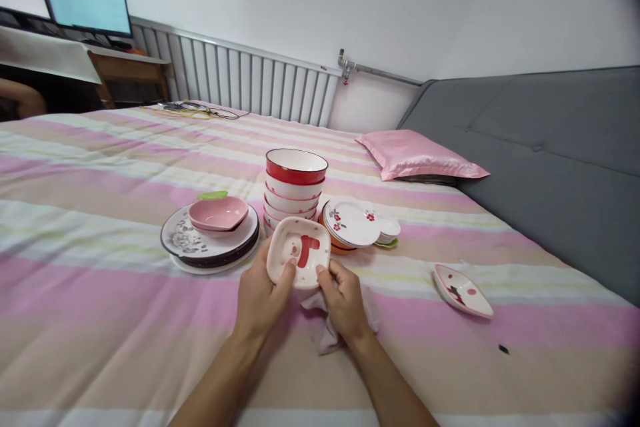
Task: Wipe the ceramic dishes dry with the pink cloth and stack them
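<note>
My left hand [261, 297] grips a small square white dish with red marks [299, 251], thumb on its inner face, tilting it up toward me. My right hand [344, 300] pinches the dish's lower right edge and also has a pale cloth [327, 337] bunched under its palm. Both hands hover just above the striped bedspread [100, 280]. Right behind the dish stands a stack of red-and-white bowls [295, 187].
Left of the hands lies a pile of plates [200, 247] topped by a pink apple-shaped bowl [218, 212]. Flower-patterned small plates [353, 222] sit to the right of the bowls, a boat-shaped dish [463, 290] farther right. Pink pillow [417, 155], grey headboard [550, 147], radiator [250, 80] behind.
</note>
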Motion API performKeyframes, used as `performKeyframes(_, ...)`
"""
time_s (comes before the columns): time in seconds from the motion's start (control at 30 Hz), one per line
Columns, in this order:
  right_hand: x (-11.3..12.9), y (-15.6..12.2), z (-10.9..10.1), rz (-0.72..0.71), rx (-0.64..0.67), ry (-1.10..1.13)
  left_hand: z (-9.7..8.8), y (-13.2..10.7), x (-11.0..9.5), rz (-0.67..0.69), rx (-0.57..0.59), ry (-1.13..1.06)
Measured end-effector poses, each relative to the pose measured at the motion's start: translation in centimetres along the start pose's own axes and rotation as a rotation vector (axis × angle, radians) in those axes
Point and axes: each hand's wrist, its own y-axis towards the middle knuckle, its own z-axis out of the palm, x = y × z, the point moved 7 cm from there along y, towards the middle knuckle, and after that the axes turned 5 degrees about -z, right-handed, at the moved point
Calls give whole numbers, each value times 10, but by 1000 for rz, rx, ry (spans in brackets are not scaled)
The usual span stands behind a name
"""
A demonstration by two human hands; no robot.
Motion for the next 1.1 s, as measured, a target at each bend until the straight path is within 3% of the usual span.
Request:
performKeyframes(0.07,-1,0,1,-4,1,-4,-4,0,-5,19,-37,11)
performKeyframes(0.3,0,-2,0,-20,-32,62,2,1,1,-117,107,-140)
performKeyframes(0.4,5,-3,0,-45,-8,116,-3,3,2,-151,103,-223)
performKeyframes(0.53,9,-3,0,-68,7,118,-24,11,-2,-129,-35,-310)
performKeyframes(0.7,9,-1,-1,-64,-4,84,-69,25,-13,-6,-372,-324)
performKeyframes(0.8,7,-1,1,-51,4,64,-88,35,-15,28,-483,-292)
performKeyframes(0.97,5,-2,2,-22,6,58,-100,53,-23,142,-520,-295)
performKeyframes(1.1,4,-2,2,-8,9,62,-96,66,-20,87,-470,-303)
